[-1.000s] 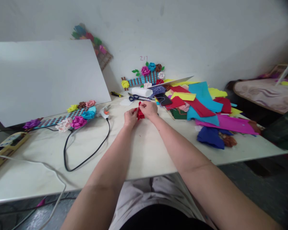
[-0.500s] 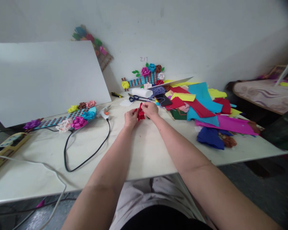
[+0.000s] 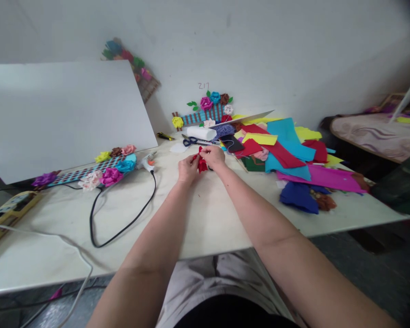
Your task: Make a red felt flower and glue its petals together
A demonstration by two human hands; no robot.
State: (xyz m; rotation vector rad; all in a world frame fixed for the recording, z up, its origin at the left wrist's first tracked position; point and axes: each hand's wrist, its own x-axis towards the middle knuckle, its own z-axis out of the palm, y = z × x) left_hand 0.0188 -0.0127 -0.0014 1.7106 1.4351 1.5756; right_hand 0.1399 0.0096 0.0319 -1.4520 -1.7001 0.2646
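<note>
Between my two hands, just above the middle of the white table, is a piece of red crepe paper, crumpled and petal-like. My left hand pinches its left side with the fingertips. The upper right part is pinched by my right hand; the fingers cover much of the paper. Just beyond the hands lie dark-handled scissors and a white roll. A hot glue gun rests on the table to the left of my left hand.
Left, a blue-brown woven panel with paper flowers leans near a white board. A black cord loops across the table from the glue gun; a power strip sits at the far left. Coloured paper sheets pile up on the right.
The red paper shows a little lower and more spread beneath my fingers. Both hands stay in nearly the same place, still pinching it.
</note>
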